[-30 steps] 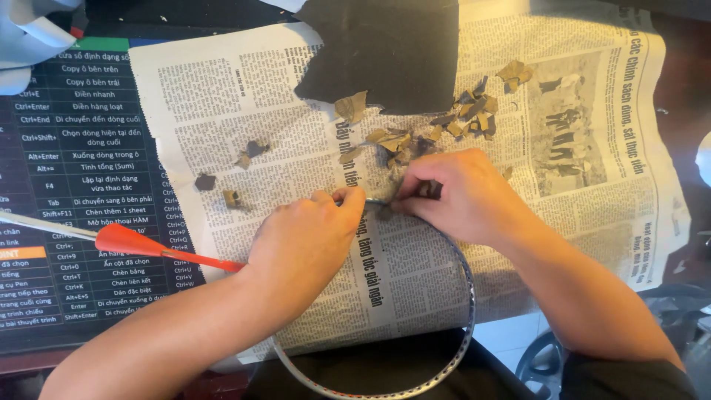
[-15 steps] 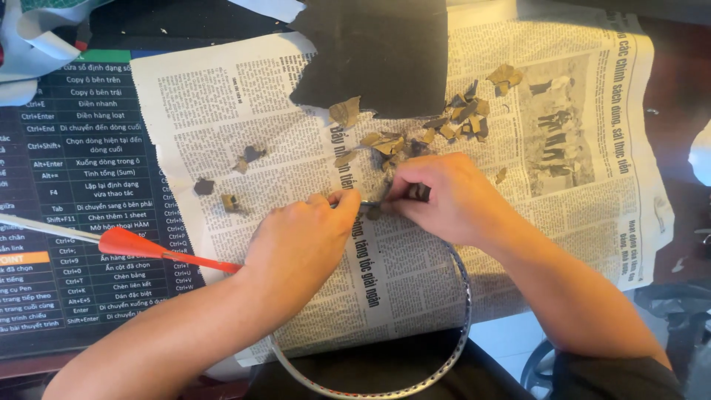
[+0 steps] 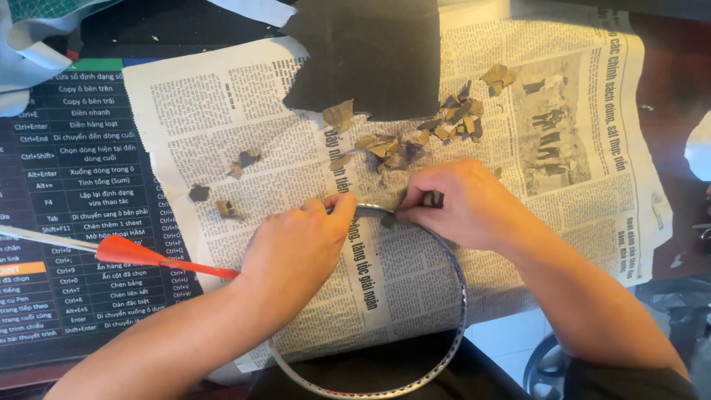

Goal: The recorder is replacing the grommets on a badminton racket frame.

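Observation:
A thin silver metal hoop (image 3: 461, 296) with small holes lies over the newspaper (image 3: 296, 111), its near half hanging past the table edge toward me. My left hand (image 3: 296, 248) pinches the hoop's far rim with thumb and fingers. Beside it, my right hand (image 3: 463, 204) is closed on a small dark tool at the same stretch of rim; the tool's tip is hidden. Torn brown and grey scraps (image 3: 444, 126) lie scattered just beyond both hands.
A black sheet (image 3: 370, 59) lies at the top of the newspaper. A red-handled tool (image 3: 129, 250) rests on the dark printed desk mat (image 3: 74, 185) at left. A white cloth (image 3: 22, 44) sits at top left. A chair base (image 3: 548, 367) shows below right.
Both hands stay at the hoop's far rim with only slight shifts. The view has moved a little; the hoop and scraps lie as before.

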